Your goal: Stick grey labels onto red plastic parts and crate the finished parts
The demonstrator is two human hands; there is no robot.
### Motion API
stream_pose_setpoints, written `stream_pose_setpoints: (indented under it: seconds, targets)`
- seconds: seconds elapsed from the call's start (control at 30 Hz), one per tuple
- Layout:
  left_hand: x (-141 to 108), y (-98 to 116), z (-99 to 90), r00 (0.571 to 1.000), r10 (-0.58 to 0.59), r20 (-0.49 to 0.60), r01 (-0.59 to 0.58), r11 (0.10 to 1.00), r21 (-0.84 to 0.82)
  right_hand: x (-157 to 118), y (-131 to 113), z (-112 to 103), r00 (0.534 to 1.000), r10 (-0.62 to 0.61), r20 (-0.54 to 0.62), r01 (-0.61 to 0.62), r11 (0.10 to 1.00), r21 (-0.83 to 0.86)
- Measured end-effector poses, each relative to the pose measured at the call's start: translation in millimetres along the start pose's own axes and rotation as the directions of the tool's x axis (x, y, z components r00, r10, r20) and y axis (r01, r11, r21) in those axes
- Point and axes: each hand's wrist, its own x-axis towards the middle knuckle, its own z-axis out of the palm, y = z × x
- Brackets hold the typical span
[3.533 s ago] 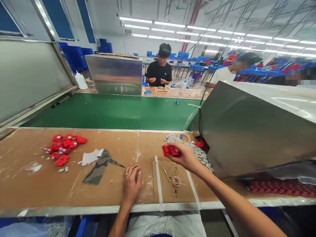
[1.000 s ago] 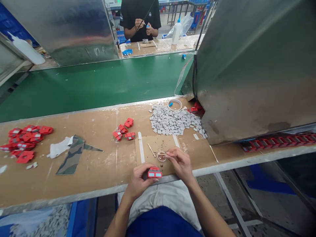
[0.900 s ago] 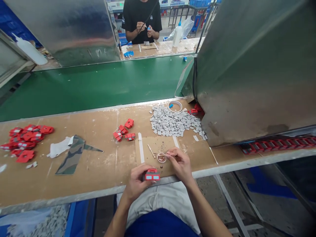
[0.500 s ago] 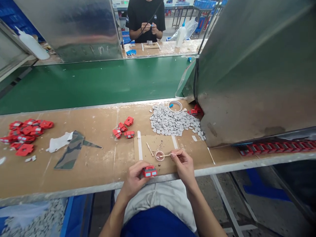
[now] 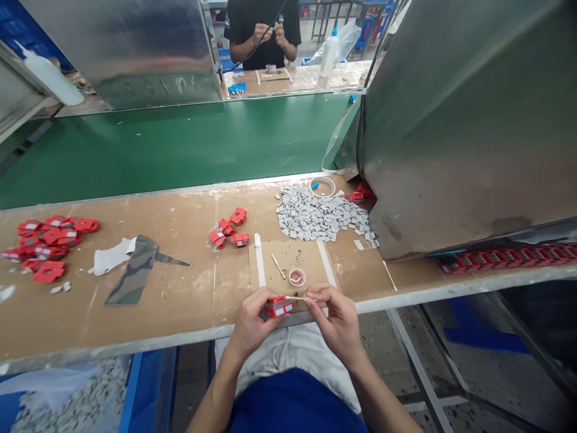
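Note:
My left hand (image 5: 253, 317) grips a red toy car body (image 5: 280, 307) with light-blue windows, just over the front edge of the workbench. Between the thumb and fingers of my right hand (image 5: 336, 316) is a thin cotton swab (image 5: 295, 298), its tip at the top of the red part. Just beyond my hands a small round cup (image 5: 297, 277) with reddish-brown contents stands on a taped cardboard sheet (image 5: 311, 255). A short white stick (image 5: 278, 266) lies left of the cup.
Small grey tiles (image 5: 311, 211) are heaped behind, beside a tape roll (image 5: 322, 186). Several red parts (image 5: 229, 228) lie left of the sheet, with a larger red pile (image 5: 49, 246) and camouflage cloth (image 5: 135, 270) farther left. Beyond the green belt (image 5: 180, 141) sits a co-worker (image 5: 264, 36). A metal panel (image 5: 469, 132) bounds the right.
My right hand has brought the swab from the cup toward me and left, onto the red part. The left hand still holds that part, turned slightly. The view has shifted a little.

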Motion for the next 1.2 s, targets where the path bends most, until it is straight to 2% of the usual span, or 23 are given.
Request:
stream_pose_setpoints:
  seconds: [0.67, 0.93, 1.2]
  targets:
    - [1, 0, 0.5, 0.999, -0.038, 0.018, 0.039, 0.999, -0.03, 6, -2, 13, 0.99, -0.119, 0.079, 0.128, 0.984, -0.123]
    - [1, 0, -0.7, 0.999, -0.032, 0.038, 0.034, 0.999, -0.042, 8, -6, 12, 0.988, -0.11, 0.105, 0.127, 0.976, -0.174]
    - [1, -1, 0.2, 0.998, -0.05, 0.026, 0.052, 0.997, -0.062, 13, -9, 16, 0.986, -0.141, 0.089, 0.153, 0.977, -0.15]
